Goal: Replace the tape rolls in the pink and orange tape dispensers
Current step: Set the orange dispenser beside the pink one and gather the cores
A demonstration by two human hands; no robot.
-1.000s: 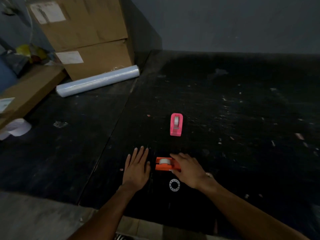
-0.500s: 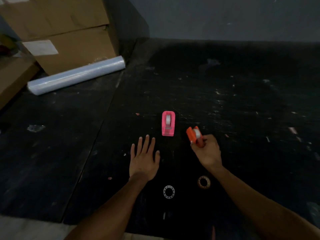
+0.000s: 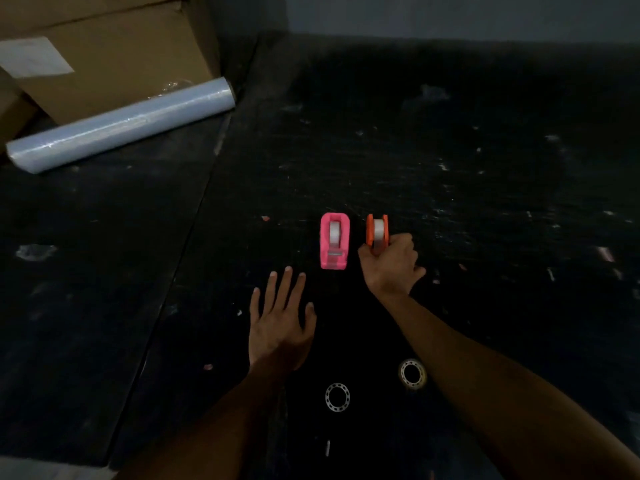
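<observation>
The pink tape dispenser [image 3: 334,240] stands on the black surface with a clear roll in it. Just to its right is the orange tape dispenser [image 3: 376,230], also holding a clear roll, with my right hand [image 3: 391,268] closed around its near end. My left hand [image 3: 280,323] lies flat on the surface, fingers spread, below and left of the pink dispenser. Two tape rings lie nearer to me: a thin spotted one [image 3: 337,397] and a pale one [image 3: 412,374] beside my right forearm.
A long roll of clear stretch film [image 3: 121,124] lies at the far left against stacked cardboard boxes [image 3: 104,53]. A seam [image 3: 194,216] runs diagonally through the black surface left of my hands. Small scraps dot the surface. A grey wall closes the back.
My right hand has carried the orange dispenser from in front of me up and to the right, and set it beside the pink one. My left hand stays flat.
</observation>
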